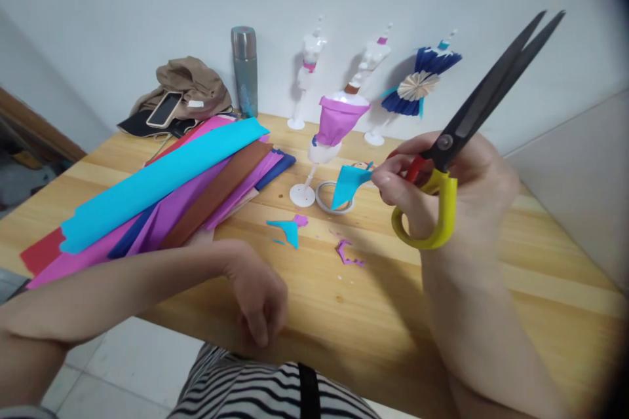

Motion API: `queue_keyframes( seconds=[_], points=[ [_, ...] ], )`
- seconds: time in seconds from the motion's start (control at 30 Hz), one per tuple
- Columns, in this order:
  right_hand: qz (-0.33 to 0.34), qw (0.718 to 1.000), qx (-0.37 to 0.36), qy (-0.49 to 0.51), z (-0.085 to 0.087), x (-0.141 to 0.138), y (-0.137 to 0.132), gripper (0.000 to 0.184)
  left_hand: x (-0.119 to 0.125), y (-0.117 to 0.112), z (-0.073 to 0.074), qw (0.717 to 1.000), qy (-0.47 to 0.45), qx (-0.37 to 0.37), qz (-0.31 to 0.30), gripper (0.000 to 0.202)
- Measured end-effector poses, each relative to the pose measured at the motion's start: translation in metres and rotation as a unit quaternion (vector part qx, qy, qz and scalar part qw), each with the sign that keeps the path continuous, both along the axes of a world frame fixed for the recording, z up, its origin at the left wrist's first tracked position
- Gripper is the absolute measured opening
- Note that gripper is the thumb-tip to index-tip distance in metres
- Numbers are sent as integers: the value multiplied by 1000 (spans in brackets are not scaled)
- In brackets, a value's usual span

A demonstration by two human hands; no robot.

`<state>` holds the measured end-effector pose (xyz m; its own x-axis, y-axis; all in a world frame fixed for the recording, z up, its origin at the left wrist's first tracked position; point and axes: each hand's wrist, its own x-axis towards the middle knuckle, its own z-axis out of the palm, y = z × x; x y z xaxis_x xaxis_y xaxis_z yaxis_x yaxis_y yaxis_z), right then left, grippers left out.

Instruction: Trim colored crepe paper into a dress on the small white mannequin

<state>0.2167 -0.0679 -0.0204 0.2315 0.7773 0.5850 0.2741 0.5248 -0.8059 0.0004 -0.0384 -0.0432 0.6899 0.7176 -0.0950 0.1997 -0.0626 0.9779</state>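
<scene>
My right hand (427, 190) is raised over the table with scissors (462, 124), yellow and red at the handles, their dark blades pointing up and slightly parted. Its thumb and fingertip also pinch a small blue paper piece (350, 184). My left hand (260, 294) rests at the table's front edge with its fingers curled in, and nothing shows in it. Just beyond the blue piece stands a small white mannequin (325, 150) wrapped in purple paper (339, 119). Blue paper scraps (289, 230) and purple scraps (345, 252) lie on the wood between my hands.
Coloured paper sheets (162, 190) are piled at left. Behind them are a phone (165, 109), brown cloth (194, 82) and a thermos (245, 72). A tape roll (322, 200) lies beside the mannequin's base. More mannequins stand along the wall, one in a navy paper dress (405, 101).
</scene>
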Motion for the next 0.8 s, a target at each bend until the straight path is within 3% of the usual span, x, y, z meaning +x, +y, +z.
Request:
queue_keyframes(
  seconds=[0.17,0.3,0.37,0.47,0.5,0.57,0.67,0.8],
  points=[
    [-15,999,32,17,-1,1,1,23,20,18,-1,997,9,-41,-62,23],
    [-20,996,70,57,-1,2,5,26,28,32,7,991,34,-78,-100,9],
    [-30,994,65,88,0,0,8,30,30,34,14,995,17,-77,-67,12],
    [-25,988,70,138,4,-5,11,30,36,26,22,989,-103,-81,72,27],
    [-24,985,72,152,4,-7,11,30,38,22,23,969,-177,-92,143,34],
    [-22,982,68,174,4,-12,12,31,44,13,23,932,-269,-139,201,53],
    [-14,977,59,205,0,-20,11,33,51,3,23,927,-284,-143,200,58],
    [-4,975,40,219,-8,-26,11,36,50,0,29,958,-227,-119,131,35]
  ],
)
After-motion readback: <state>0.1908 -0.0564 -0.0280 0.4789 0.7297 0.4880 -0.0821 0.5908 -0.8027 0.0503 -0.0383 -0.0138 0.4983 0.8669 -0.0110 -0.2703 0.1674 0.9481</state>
